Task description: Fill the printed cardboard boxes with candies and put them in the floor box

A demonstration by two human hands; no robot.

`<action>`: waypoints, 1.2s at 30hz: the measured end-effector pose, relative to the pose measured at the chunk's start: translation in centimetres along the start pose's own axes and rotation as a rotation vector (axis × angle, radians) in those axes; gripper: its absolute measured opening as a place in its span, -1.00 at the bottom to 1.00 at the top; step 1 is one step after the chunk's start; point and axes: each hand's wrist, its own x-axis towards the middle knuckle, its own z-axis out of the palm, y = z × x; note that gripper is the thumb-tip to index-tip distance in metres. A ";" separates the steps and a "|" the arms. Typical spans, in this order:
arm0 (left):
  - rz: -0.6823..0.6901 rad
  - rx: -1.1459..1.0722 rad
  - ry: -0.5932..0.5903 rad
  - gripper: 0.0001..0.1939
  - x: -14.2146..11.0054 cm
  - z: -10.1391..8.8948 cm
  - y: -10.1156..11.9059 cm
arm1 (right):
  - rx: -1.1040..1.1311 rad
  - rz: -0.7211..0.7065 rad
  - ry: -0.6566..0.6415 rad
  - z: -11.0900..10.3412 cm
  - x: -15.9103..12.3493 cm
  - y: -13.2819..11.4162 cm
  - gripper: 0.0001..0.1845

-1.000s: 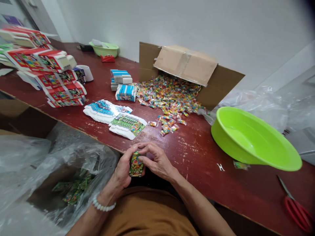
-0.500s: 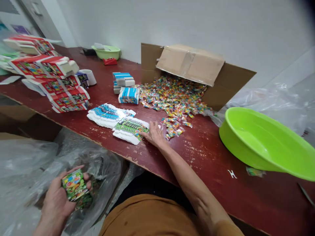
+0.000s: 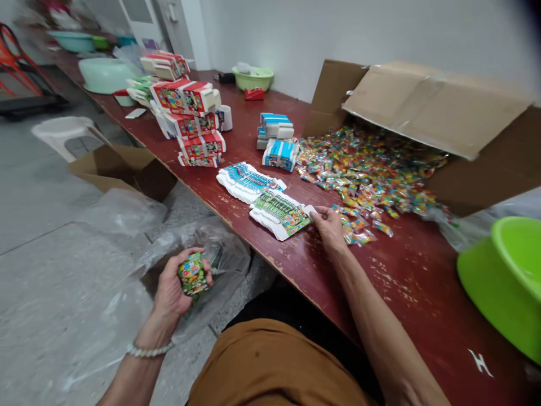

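Observation:
My left hand (image 3: 169,288) is closed around a small green printed candy box (image 3: 193,274). It holds the box above an open clear plastic bag (image 3: 230,248) beside the table. At the near end of a fanned row of flat green cartons (image 3: 274,207), my right hand (image 3: 330,230) pinches the white flap of the end carton between thumb and fingers. Blue flat cartons (image 3: 247,180) lie fanned just behind the green ones. Loose wrapped candies (image 3: 359,225) lie close to the right hand's knuckles.
A cardboard box (image 3: 431,107) lies tipped, with a heap of wrapped candies (image 3: 363,163) spilling out. Bundled blue cartons (image 3: 280,154) and stacked red carton bundles (image 3: 186,97) stand further back. A green basin (image 3: 486,276) is at the right. Another open carton (image 3: 99,175) sits on the floor.
The view has swung left, so the table's things appear further right. My right hand has closed on the end green carton's flap. My left hand still holds the green box over the bag.

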 end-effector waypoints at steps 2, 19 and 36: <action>0.064 0.161 0.099 -0.71 1.3 -1.7 0.0 | 0.074 0.029 -0.020 -1.0 -0.5 -1.0 -0.48; -0.372 0.005 -1.096 -0.46 -4.2 11.6 -2.6 | 0.511 -0.028 -0.707 -2.8 -9.7 -8.4 -0.68; -0.171 0.235 -1.000 -0.34 -5.5 12.9 -2.6 | -0.115 -0.791 -0.303 -5.8 -12.5 -9.1 -0.76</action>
